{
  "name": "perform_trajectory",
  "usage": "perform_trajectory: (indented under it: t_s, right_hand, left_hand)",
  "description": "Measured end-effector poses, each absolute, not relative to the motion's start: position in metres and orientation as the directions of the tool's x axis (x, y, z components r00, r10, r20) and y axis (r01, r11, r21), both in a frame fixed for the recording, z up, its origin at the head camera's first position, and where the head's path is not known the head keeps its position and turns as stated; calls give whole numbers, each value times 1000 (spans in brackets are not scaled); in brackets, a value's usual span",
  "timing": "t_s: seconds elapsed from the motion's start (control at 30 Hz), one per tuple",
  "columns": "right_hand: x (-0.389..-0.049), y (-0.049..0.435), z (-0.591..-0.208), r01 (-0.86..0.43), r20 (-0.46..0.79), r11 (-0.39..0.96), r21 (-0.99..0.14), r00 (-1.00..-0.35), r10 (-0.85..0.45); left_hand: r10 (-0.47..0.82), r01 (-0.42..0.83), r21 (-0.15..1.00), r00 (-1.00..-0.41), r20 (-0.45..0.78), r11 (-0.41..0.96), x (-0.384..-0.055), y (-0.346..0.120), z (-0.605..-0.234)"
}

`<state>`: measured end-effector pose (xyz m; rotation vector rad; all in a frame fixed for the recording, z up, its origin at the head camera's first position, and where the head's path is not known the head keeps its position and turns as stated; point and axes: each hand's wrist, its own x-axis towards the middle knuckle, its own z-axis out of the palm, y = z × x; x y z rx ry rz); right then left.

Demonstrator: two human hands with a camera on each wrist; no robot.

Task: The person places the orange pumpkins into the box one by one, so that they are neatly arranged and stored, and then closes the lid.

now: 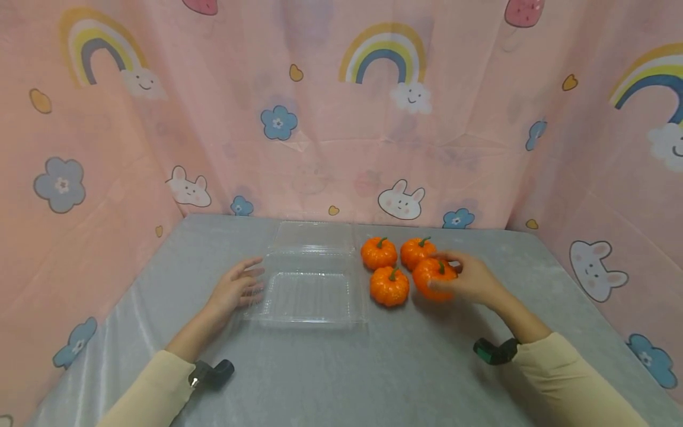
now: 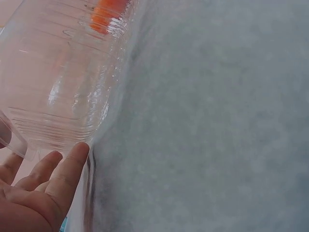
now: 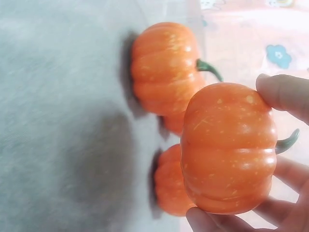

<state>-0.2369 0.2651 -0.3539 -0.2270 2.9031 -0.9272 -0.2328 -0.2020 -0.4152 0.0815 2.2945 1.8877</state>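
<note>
My right hand grips a small orange pumpkin with a green stem, thumb on one side and fingers on the other. The held pumpkin is raised off the table, its shadow falling below it. Close by on the table sit three similar pumpkins: one at front left, one at back left and one at back right. At the left side of a clear plastic clamshell box, my left hand touches the wall with extended fingers. The box's lid lies folded back behind its base.
A grey cloth-like surface covers the table. Pink patterned curtains enclose the back and both sides. Dark wrist-worn devices sit on the left wrist and right wrist.
</note>
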Motion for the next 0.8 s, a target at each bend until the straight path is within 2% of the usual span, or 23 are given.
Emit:
perform_trajectory:
  t_s: [0.8]
  right_hand:
    - [-248, 218, -330, -147, 2, 743, -653, -981, -193]
  left_hand:
    - [163, -79, 982, -981, -107, 169, -234, -205, -418]
